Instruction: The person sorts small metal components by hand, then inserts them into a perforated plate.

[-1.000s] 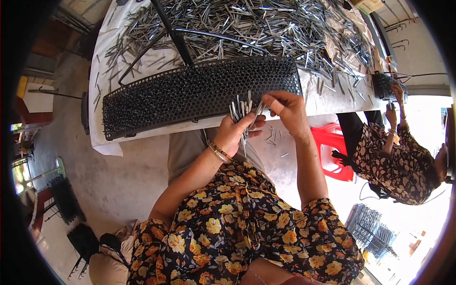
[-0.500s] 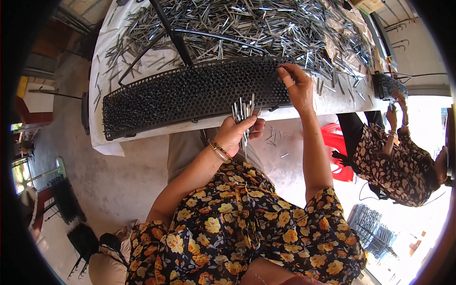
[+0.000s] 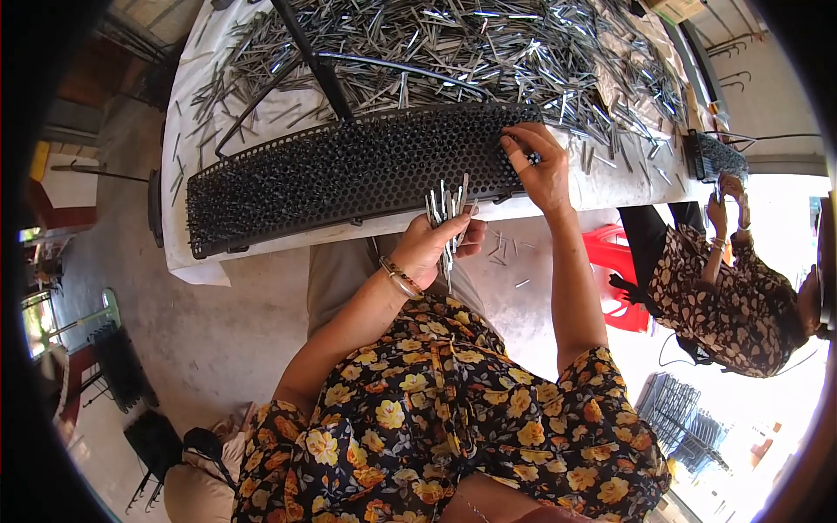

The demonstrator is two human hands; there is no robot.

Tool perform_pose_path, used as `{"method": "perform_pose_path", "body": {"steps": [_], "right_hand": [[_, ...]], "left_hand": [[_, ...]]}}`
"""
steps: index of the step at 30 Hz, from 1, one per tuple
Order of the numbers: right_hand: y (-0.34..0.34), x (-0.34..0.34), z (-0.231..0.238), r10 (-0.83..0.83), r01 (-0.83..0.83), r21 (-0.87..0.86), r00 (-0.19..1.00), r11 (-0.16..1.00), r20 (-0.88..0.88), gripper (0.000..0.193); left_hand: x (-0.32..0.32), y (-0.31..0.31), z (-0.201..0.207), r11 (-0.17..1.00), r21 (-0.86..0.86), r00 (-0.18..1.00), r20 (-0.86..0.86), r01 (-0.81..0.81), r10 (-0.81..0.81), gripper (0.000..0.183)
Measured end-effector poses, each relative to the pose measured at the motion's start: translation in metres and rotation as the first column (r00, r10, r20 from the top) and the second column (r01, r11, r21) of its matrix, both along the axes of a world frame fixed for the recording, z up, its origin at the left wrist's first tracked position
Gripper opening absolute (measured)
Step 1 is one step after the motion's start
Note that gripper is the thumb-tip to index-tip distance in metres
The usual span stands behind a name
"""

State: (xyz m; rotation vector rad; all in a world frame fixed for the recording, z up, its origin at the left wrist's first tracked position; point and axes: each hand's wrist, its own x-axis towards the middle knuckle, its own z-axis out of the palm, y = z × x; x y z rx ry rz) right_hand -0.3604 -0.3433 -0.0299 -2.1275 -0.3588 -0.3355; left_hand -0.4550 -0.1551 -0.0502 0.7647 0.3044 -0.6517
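My left hand [image 3: 427, 247] is closed round a bundle of thin metal strips [image 3: 448, 209], held just in front of the table edge. A long black perforated panel [image 3: 384, 187] lies along that edge, with dark pieces packed densely over its left and far holes. Bare holes show along its near side, toward the right. My right hand [image 3: 545, 170] is at the panel's right end, thumb and fingertips pinched close to the surface. Whatever sits between those fingertips is too small to make out. A light bandage wraps one of its digits.
A large heap of loose metal strips [image 3: 418, 52] covers the white-covered table [image 3: 196, 105]. A black metal frame [image 3: 327, 83] rises behind the panel. At right, another person [image 3: 724, 288] handles a similar panel [image 3: 717, 157] beside a red plastic chair [image 3: 610, 261]. Several strips lie on the floor.
My right hand has come slightly left and lower over the panel's right end, its fingers more curled. The left hand with its strips stays nearly where it was.
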Motion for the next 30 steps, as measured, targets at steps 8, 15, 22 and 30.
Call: {"method": "perform_pose_path", "body": {"steps": [8, 15, 22, 30], "right_hand": [[0.000, -0.001, -0.002, -0.015, 0.017, -0.036, 0.999, 0.999, 0.037, 0.016], [0.004, 0.000, 0.002, -0.003, 0.005, -0.038, 0.999, 0.999, 0.052, 0.016], [0.006, -0.003, -0.009, -0.062, 0.100, -0.169, 0.974, 0.980, 0.216, 0.015], [0.023, -0.034, 0.025, 0.083, -0.058, 0.099, 0.959, 0.993, -0.269, 0.019]], "left_hand": [[-0.003, 0.000, 0.000, 1.000, -0.005, 0.999, 0.033, 0.030, -0.030, 0.026], [-0.002, -0.001, 0.000, 1.000, -0.023, 0.999, 0.053, 0.011, -0.010, 0.024], [0.001, -0.001, 0.003, 0.994, -0.099, 0.999, 0.022, -0.035, 0.038, 0.022], [-0.001, 0.001, 0.005, 1.000, -0.006, 0.991, 0.132, -0.005, 0.006, 0.020]]}}
